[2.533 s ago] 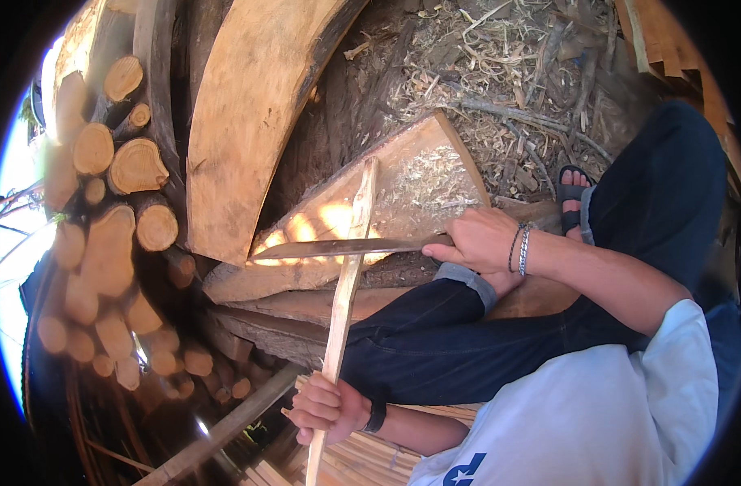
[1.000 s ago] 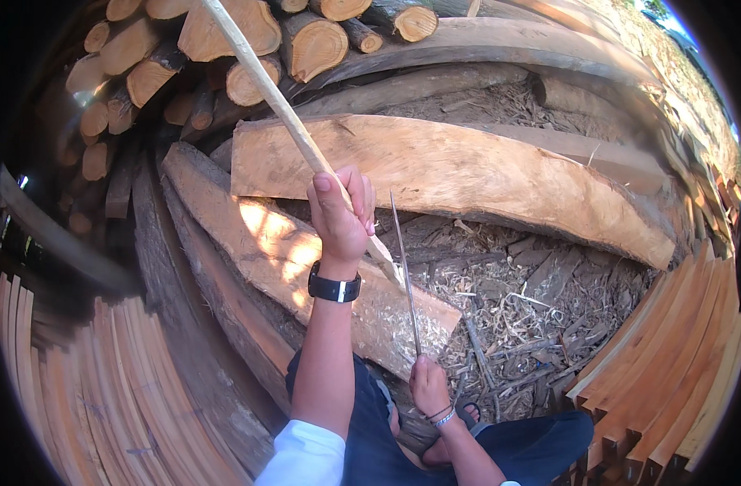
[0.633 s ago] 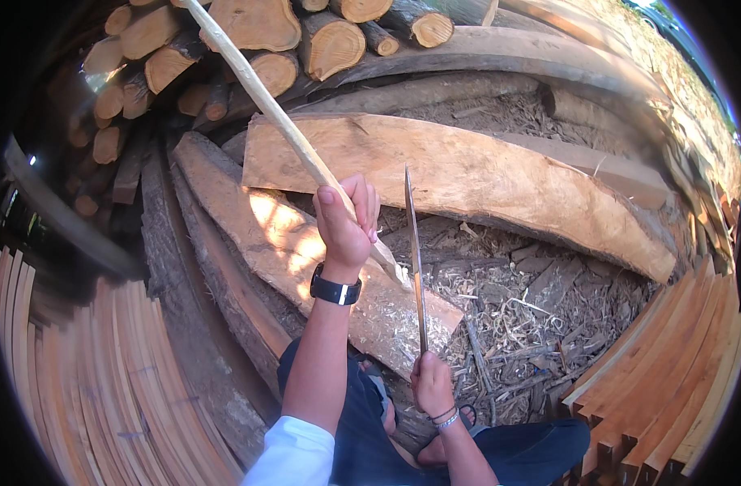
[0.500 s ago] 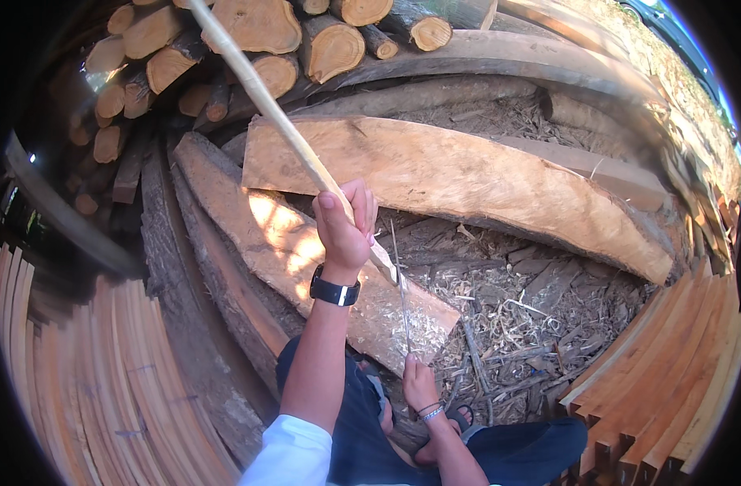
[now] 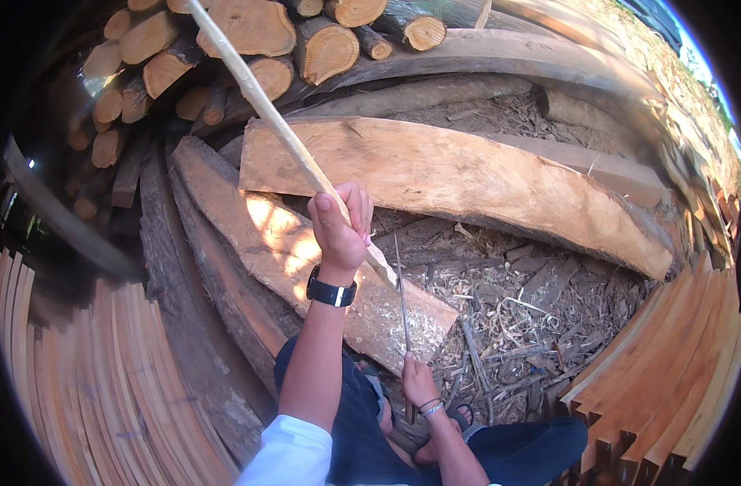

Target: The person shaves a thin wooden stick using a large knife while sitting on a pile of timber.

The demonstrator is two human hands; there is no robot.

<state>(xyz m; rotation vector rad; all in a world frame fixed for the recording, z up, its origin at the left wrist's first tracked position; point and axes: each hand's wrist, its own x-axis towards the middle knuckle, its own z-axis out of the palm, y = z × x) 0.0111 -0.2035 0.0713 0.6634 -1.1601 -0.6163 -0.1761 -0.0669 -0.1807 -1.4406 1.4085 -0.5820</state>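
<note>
Tan wood all over my feed. Biggest bit is the long, curved, flat-faced timber slab (image 5: 451, 178) running from upper centre to the right side of the frame. Below it, the narrower pale-brown wooden plank with a sunlit patch (image 5: 281, 235) slants down to lower centre; I'd treat that one as the chopping block. Next size down is the long, slim, pale wooden stick (image 5: 273, 121), going from the top edge at upper left to mid-frame, its cut end over the plank. Then the thin, dark metal blade (image 5: 403, 308), nearly edge-on to me, just right of that end; can't tell if they touch.

Hands: I've got the left hand (image 5: 342, 227) at centre wrapped fully round the stick, close above the cut end. The right hand (image 5: 419, 381), lower centre, is curled tight round the blade's handle.

Tips: I'd brace that end hard on the plank, since a loose one would probably bounce. Left fingers look close to the steel, so I'd grip higher and use short strokes angled away. Smallest stuff, the pale curly wood shavings (image 5: 423, 328) on the plank, could make it skid; brush 'em off.
</note>
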